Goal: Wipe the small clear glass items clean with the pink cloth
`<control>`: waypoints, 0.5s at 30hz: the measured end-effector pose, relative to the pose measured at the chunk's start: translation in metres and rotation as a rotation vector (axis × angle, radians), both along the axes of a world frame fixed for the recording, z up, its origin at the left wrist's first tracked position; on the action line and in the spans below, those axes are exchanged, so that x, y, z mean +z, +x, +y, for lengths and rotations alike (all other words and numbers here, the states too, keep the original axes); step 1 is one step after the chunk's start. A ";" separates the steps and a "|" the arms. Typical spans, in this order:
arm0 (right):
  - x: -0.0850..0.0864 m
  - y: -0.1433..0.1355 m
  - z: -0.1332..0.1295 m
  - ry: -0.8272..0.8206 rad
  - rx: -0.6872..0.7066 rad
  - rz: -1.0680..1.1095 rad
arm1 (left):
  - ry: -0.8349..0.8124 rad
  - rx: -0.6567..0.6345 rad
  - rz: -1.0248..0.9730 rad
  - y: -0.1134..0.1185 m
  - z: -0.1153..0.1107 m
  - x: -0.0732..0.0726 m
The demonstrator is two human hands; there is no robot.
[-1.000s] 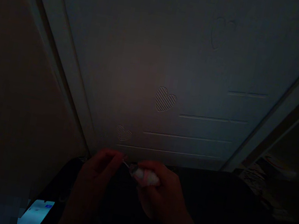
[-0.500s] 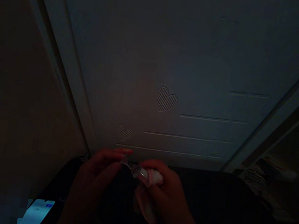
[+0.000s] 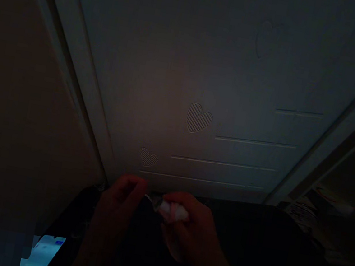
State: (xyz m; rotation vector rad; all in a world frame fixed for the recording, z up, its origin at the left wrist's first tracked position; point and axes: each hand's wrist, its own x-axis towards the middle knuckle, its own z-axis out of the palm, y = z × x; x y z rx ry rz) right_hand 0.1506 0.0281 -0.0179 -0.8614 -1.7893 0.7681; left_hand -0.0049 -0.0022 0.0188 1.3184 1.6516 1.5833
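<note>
In the dim head view my right hand [image 3: 195, 218] is closed round a small pink-and-white thing [image 3: 177, 212]; its exact kind is too dark to make out. A clear, shiny piece like plastic film [image 3: 155, 201] sticks out from its left end. My left hand [image 3: 125, 197] is closed in a pinch, thumb against the fingers, at the thin far end of that shiny piece. Below the right fingers hangs a paler pink flap [image 3: 173, 244], partly lost in shadow.
Ahead stands a pale panel [image 3: 159, 79] with pressed hearts and lines. Under the hands is a dark surface [image 3: 245, 255]. A lit phone [image 3: 44, 254] lies at the lower left. Papers or packets [image 3: 329, 205] sit in shadow at the right.
My left fingers have closed into a tighter pinch and moved slightly left. The pink-and-white thing has turned and shifted a little left in my right hand.
</note>
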 end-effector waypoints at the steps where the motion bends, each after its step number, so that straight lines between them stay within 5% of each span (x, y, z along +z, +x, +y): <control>1: 0.000 0.000 0.000 -0.013 0.002 0.011 | -0.004 -0.020 -0.024 -0.001 -0.001 -0.001; 15: -0.003 0.000 0.001 -0.228 0.074 0.181 | 0.093 -0.179 -0.250 0.000 -0.011 -0.006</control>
